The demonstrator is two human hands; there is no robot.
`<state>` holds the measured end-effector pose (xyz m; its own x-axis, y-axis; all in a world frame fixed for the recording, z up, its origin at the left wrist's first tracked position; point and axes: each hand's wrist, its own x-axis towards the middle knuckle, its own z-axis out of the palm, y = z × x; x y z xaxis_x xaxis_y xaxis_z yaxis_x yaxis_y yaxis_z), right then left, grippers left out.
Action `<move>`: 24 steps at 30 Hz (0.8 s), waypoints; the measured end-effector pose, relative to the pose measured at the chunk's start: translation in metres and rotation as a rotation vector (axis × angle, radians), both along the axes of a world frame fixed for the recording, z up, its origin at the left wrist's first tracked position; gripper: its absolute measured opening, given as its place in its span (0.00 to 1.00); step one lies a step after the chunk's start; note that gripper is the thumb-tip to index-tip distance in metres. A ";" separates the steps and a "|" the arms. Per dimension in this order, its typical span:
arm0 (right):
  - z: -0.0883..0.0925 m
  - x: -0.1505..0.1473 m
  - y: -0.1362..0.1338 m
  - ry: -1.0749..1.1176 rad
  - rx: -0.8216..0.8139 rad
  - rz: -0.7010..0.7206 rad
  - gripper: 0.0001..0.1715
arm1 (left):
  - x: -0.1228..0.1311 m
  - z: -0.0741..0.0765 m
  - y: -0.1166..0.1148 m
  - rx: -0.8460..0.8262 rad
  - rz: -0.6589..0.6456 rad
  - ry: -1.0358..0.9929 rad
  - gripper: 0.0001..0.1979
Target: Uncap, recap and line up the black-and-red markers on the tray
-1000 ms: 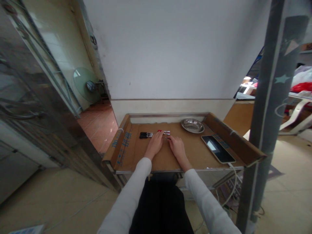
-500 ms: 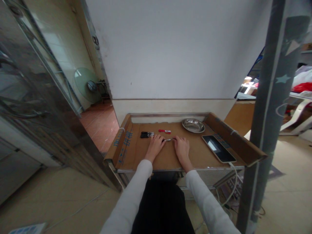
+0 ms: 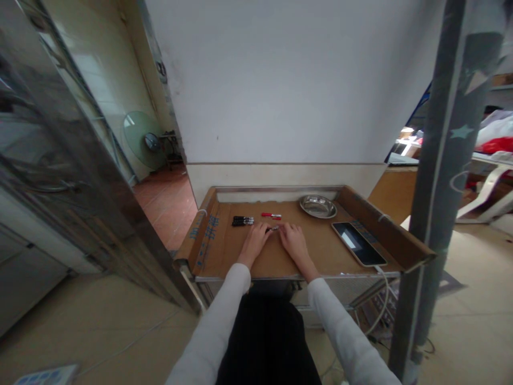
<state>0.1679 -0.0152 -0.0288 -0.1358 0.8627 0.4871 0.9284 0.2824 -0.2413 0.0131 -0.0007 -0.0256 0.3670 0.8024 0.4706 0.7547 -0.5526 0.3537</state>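
Both my hands rest close together on a cardboard-lined tray table [image 3: 240, 256]. My left hand [image 3: 256, 239] and my right hand [image 3: 294, 239] each pinch an end of a small pen-like object [image 3: 274, 228], fingers closed on it. A red pen [image 3: 271, 215] lies just beyond my hands. To its left lie a few black pens [image 3: 242, 220], side by side.
A round metal dish [image 3: 318, 206] sits at the tray's back right. A tablet [image 3: 358, 244] with a cable lies at the right side. A grey pole [image 3: 441, 176] stands close on the right. A steel door [image 3: 60, 160] and a doorway are on the left.
My hands drew back from the red pen, leaving it on the tray. They spread apart along the small object, then came close together again.
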 end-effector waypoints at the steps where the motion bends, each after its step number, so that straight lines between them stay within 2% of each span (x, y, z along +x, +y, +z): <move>1: -0.001 -0.001 0.000 0.046 -0.002 0.094 0.15 | 0.000 -0.001 0.000 0.007 -0.001 0.003 0.08; 4: -0.004 -0.003 0.001 0.168 0.014 0.298 0.24 | -0.002 -0.002 -0.002 0.046 0.055 0.039 0.10; 6: -0.005 -0.004 0.002 0.186 0.033 0.301 0.27 | -0.003 -0.002 -0.005 0.066 0.121 0.062 0.11; 12: -0.004 -0.002 0.011 0.009 0.019 -0.004 0.23 | -0.013 -0.002 -0.015 0.033 0.475 -0.012 0.11; 14: -0.003 -0.002 0.014 -0.037 0.017 -0.079 0.22 | -0.015 -0.004 -0.014 0.010 0.548 -0.031 0.13; 19: -0.002 -0.004 0.018 -0.106 0.001 -0.148 0.22 | -0.012 -0.011 -0.004 0.026 0.586 -0.033 0.15; 24: -0.004 -0.005 0.024 -0.136 -0.003 -0.184 0.19 | -0.007 -0.008 0.001 0.026 0.545 -0.027 0.11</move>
